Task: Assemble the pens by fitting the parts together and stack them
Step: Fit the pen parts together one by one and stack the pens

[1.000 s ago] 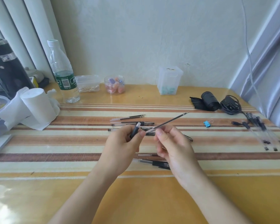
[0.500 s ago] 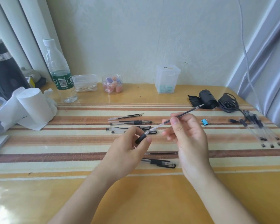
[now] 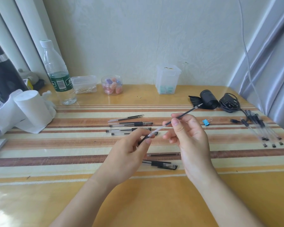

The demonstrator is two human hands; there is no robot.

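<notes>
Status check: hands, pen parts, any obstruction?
Left hand grips pen barrel. Right hand pinches refill, its end at the barrel mouth. Nothing in the way.

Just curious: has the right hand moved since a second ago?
Yes. The right hand has slid right along the refill, away from the left hand and toward the blue binder clip.

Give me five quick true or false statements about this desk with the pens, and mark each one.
1. The right hand pinches a thin black ink refill. True.
2. The left hand is empty. False: it holds a black-gripped pen barrel.
3. The small blue binder clip lies on the striped table. True.
4. The clear plastic water bottle lies on its side. False: it stands upright.
5. A bundle of pens lies at the right. True.
</notes>
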